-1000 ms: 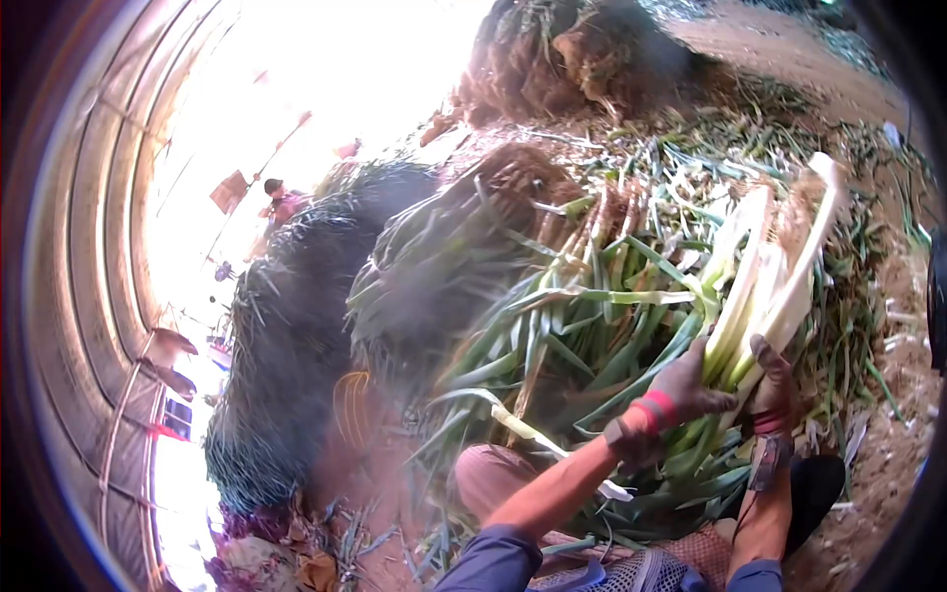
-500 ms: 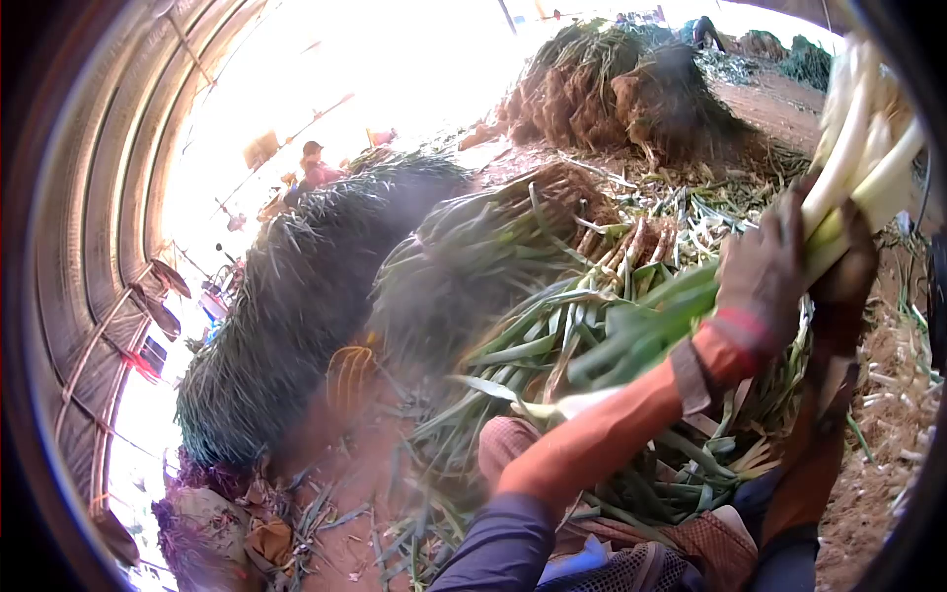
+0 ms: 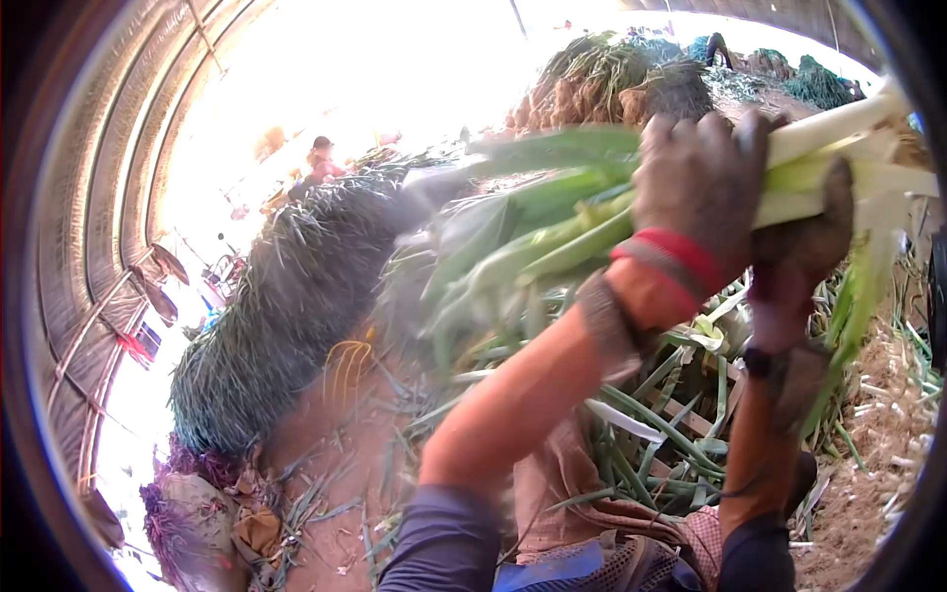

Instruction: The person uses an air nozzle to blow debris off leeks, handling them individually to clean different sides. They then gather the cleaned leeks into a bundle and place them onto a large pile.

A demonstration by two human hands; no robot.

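Observation:
My left hand (image 3: 695, 192), in a dirty glove with a red cuff, is wrapped round a bunch of long green onions (image 3: 562, 222). Just right of it and a little lower, my right hand (image 3: 804, 222), also in a dark glove, grips the white stalks of the same bunch. The bunch lies nearly level, its leaves pointing left and smeared by motion, its white ends at the right edge. Cut leaves (image 3: 681, 424) lie in a heap below my hands.
A long pile of green onions (image 3: 286, 286) stands at the left. Another pile with brown roots (image 3: 592, 89) is at the back. A person (image 3: 321, 163) is behind the left pile. Yellow cord (image 3: 350, 360) and leaf scraps lie on the ground; root trimmings (image 3: 878, 424) are at the right.
Both hands have moved left, still round the bunch. The bunch has swung from steeply tilted to nearly level, and its leaves now reach further up and left.

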